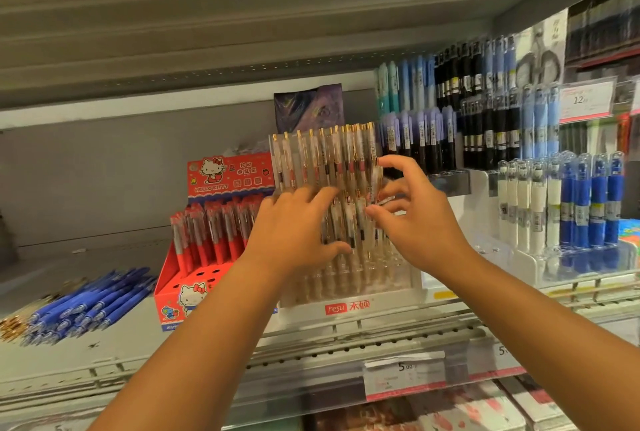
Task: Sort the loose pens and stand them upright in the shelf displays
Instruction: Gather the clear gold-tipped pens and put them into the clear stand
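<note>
Fingertips point(311, 195) of the left hand point(294, 229) are seen held close together and nearly straight, pressed flat across the front rows of clear-barrelled pens with gold clips point(322, 153). The thumb is spread apart below, against the lower barrels. The fingers of the right hand point(422, 219) are spread and curled. Its index fingertip point(381, 161) is set against a pen in the back row, while thumb and middle finger are bent toward a front-row pen. Whether that pen is pinched cannot be told.

The clear pens are stood upright in a tiered clear plastic display with a red-and-white label point(346, 307), set on a grey metal shelf point(121, 347). Just left of the display, a red cartoon-cat cardboard box point(214, 174) is filled with red pens point(211, 236). Farther left, a heap of loose blue pens point(90, 302) is seen lying flat on the shelf. Right of the display, white pens point(526, 205) and dark-blue pens point(588, 202) are racked upright in a clear stand point(588, 264). Below the display, a white price tag point(405, 373) is clipped to the shelf edge.
</note>
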`<state>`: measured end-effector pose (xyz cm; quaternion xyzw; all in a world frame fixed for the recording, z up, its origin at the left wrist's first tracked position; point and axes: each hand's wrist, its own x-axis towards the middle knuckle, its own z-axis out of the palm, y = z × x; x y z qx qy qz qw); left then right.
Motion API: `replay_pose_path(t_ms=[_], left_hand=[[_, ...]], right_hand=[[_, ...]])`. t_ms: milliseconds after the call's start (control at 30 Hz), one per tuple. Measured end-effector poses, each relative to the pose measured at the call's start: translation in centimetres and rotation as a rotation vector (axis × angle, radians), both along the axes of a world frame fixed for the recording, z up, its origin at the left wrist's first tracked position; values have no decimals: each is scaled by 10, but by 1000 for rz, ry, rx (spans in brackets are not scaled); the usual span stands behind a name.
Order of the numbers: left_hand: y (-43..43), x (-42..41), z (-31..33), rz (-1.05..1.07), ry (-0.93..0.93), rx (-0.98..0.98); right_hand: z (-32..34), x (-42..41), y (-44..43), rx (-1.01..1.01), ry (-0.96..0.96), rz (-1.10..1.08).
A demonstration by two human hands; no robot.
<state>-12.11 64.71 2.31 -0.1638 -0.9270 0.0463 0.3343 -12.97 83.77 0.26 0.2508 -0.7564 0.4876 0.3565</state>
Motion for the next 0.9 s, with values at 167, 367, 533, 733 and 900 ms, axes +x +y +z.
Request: replay_pose_path(t_ms=[167,367,533,733,900], left_hand=[[0,-7,-7,-15,95,-25],[-7,-9,-13,-51,131,-10],[-7,-12,-15,-65,148,-6],[-3,-4,-9,-33,63,6],[-16,25,5,-139,-6,263]], right_hand=[[-13,-4,-5,50,-28,-46],[-25,-6,-9,185,-160,-54],[-26,-3,-10,248,-158,-134],[-24,1,-5,258,-236,-113],[-28,15,-4,247,-172,-152]])
